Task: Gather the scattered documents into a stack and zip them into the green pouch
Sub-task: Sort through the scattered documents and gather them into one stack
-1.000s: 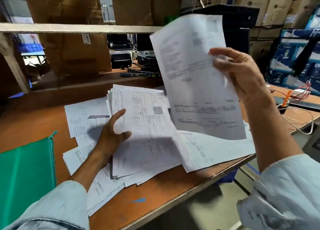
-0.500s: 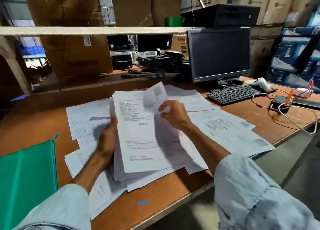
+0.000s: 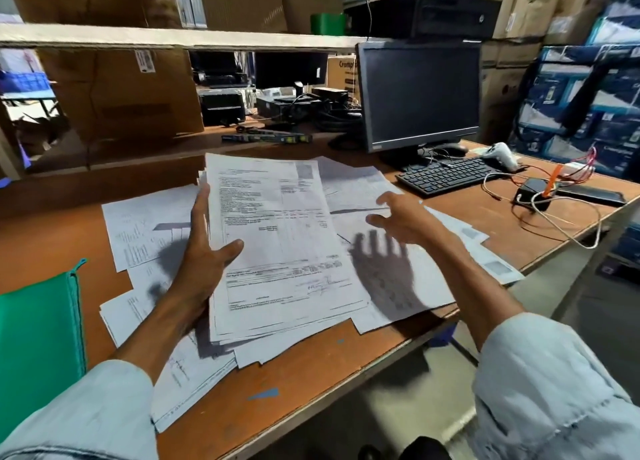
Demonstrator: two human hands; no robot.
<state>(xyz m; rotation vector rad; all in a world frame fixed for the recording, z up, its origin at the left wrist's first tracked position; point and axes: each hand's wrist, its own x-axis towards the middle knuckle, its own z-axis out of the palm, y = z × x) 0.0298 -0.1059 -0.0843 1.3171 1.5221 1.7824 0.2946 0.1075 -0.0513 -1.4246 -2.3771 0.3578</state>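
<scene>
At the far left of the wooden table (image 3: pixel 294 373) the green pouch (image 3: pixel 38 338) lies flat, its zip edge towards the papers. Just beside it, loose sheets (image 3: pixel 145 224) lie scattered. The left hand (image 3: pixel 204 252) grips a stack of documents (image 3: pixel 284 252) by its left edge, thumb across the top page, fingers straight along that edge. The right hand (image 3: pixel 401 217) hovers above further papers (image 3: pixel 433 286), fingers spread, holding nothing. Beyond it stand a keyboard (image 3: pixel 446 175) and a dark monitor (image 3: pixel 419 92).

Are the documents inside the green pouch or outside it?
Outside. The documents lie on the table, some held by the left hand; the green pouch lies beside them.
</scene>
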